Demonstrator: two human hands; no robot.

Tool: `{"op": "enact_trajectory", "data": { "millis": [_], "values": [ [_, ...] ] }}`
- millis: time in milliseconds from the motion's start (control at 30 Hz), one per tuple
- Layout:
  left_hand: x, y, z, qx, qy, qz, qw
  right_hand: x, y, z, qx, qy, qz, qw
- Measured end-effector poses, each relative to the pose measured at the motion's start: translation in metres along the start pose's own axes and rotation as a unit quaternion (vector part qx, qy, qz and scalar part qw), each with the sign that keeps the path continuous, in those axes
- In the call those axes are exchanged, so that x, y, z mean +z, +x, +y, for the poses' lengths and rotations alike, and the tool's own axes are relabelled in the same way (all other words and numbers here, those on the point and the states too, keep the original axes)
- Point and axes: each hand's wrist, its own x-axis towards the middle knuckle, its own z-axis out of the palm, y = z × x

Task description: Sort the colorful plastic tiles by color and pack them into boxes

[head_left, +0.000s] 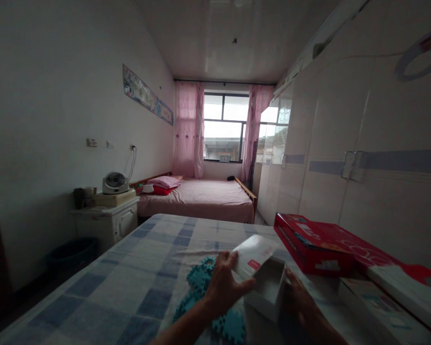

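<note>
My left hand is closed on a white box lid with a red label, thumb on the near side and fingers at its left edge. The lid is tilted over the open white box. Against the right wall of that box lies my right hand, its fingers partly hidden behind the box and holding it. What shows of the box's inside is pale and bare. Teal pieces with toothed edges lie on the checked bedspread, beside and partly under my left hand and forearm.
A red box sits on the bed to the right, with a flat white box nearer me. Wardrobes line the right side. Beyond is a second bed; a nightstand with a fan stands left.
</note>
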Motion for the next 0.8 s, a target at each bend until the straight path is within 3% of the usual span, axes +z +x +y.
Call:
{"op": "enact_trajectory", "data": {
  "millis": [100,200,300,433,567,667,800],
  "values": [
    [-0.024,0.015,-0.031,-0.015,0.051,0.107,0.993,-0.002,0.003,0.003,0.013,-0.033,-0.009,0.999],
    [-0.046,0.026,-0.076,-0.043,0.137,0.212,0.967,-0.009,0.015,0.006,-0.040,-0.101,-0.004,0.994],
    [-0.056,0.025,-0.120,-0.118,0.210,0.244,0.939,-0.030,0.036,0.007,-0.055,-0.175,0.025,0.983],
    [-0.053,0.016,-0.153,-0.187,0.272,0.202,0.922,-0.066,0.062,0.006,-0.074,-0.295,0.058,0.951],
    [-0.049,0.012,-0.158,-0.206,0.314,0.147,0.915,-0.082,0.067,0.009,-0.100,-0.347,0.068,0.930],
    [-0.047,0.012,-0.156,-0.196,0.329,0.123,0.916,-0.086,0.064,0.012,-0.121,-0.327,0.058,0.935],
    [-0.046,0.010,-0.154,-0.178,0.333,0.105,0.920,-0.090,0.061,0.012,-0.099,-0.263,0.030,0.959]
  ]
}}
